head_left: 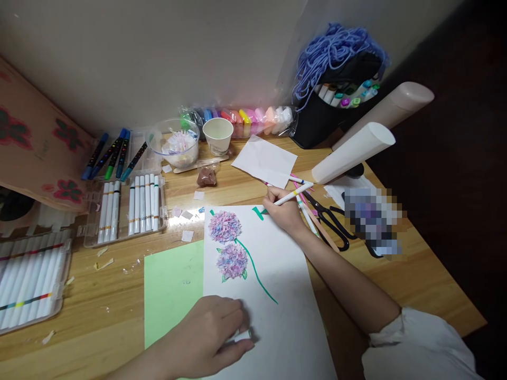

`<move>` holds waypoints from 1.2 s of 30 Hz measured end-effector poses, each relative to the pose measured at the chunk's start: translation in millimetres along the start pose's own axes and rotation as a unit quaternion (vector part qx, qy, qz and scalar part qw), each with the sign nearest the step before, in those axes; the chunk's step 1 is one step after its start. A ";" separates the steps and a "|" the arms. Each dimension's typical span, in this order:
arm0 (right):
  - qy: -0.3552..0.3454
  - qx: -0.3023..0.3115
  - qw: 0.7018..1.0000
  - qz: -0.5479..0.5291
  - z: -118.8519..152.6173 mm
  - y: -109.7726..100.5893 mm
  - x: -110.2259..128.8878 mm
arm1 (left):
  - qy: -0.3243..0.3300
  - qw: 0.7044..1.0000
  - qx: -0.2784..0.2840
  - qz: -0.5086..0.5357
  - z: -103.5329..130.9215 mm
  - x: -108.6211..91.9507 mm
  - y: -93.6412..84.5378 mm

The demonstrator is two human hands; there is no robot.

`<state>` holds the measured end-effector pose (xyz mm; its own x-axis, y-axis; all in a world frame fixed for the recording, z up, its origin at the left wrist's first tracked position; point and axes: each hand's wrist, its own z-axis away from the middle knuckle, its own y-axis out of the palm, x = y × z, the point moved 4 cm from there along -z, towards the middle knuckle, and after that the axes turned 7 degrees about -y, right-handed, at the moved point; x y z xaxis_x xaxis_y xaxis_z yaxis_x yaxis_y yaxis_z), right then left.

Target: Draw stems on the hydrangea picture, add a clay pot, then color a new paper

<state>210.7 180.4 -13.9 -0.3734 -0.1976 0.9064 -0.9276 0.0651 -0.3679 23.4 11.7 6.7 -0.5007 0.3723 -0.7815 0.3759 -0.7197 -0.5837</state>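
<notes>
My right hand is closed round a white marker with a yellow band. Its tip touches the upper part of the white paper, at a fresh green mark. My left hand rests on the lower part of the sheet, fingers curled round a short white marker cap, mostly hidden in the grip. Between the hands, a green line curves down from two pink-purple flower clusters made of small paper-like pieces. Small green leaves edge the lower cluster.
Green paper lies under the white sheet. Marker cases stand at left; a clear bowl, a paper cup and bagged coloured clay at the back. Scissors, a phone and a black pen holder are right.
</notes>
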 end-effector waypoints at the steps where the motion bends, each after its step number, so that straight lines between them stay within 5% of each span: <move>1: 0.002 0.005 1.000 0.001 0.1 0.0 0.3 | 0.000 1.000 0.000 0.000 -0.2 0.0 -0.2; 36: -0.019 0.047 0.999 -0.002 1.1 -2.4 4.0 | 0.002 1.000 -0.002 0.000 -0.6 0.9 -0.2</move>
<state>211.4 178.4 -9.6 -0.3678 -0.2352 0.8997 -0.9228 -0.0272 -0.3844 23.4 12.5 6.0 -0.4981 0.3741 -0.7823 0.3794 -0.7172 -0.5846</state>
